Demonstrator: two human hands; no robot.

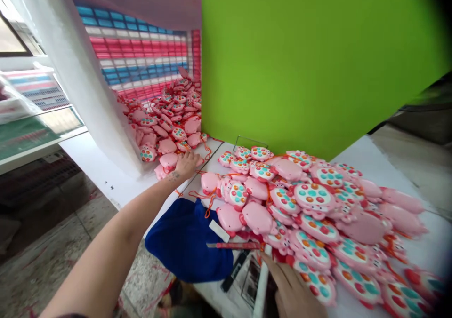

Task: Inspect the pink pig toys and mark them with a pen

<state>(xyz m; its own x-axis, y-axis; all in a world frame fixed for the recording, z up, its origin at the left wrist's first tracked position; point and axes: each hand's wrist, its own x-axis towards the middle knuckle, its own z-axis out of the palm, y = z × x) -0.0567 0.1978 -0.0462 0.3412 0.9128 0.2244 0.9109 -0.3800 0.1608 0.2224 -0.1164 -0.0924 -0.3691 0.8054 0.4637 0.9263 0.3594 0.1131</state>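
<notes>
My left hand [187, 163] reaches to the mouth of the heap at the back left, its fingers curled over a pink animal-shaped toy [199, 162] that is mostly hidden under them. Another pink toy [168, 160] lies against the wrist side of that hand. At the lower right, my right hand [294, 285] rests by the near edge of the toy pile [314, 195], fingers stretched out. Close to its fingertips is a red-handled craft knife [236, 245], blade pointing left over a dark blue cloth [183, 238]. Many toys show coloured dots and orange cords.
A tall green panel [300, 59] stands behind the pile. More toys [173, 111] fill a striped bag-lined enclosure at the back left, beside a white wrapped post [95, 73]. A white tube [262, 285], a black marker-like object [236, 271] and a white strip [219, 231] lie in front.
</notes>
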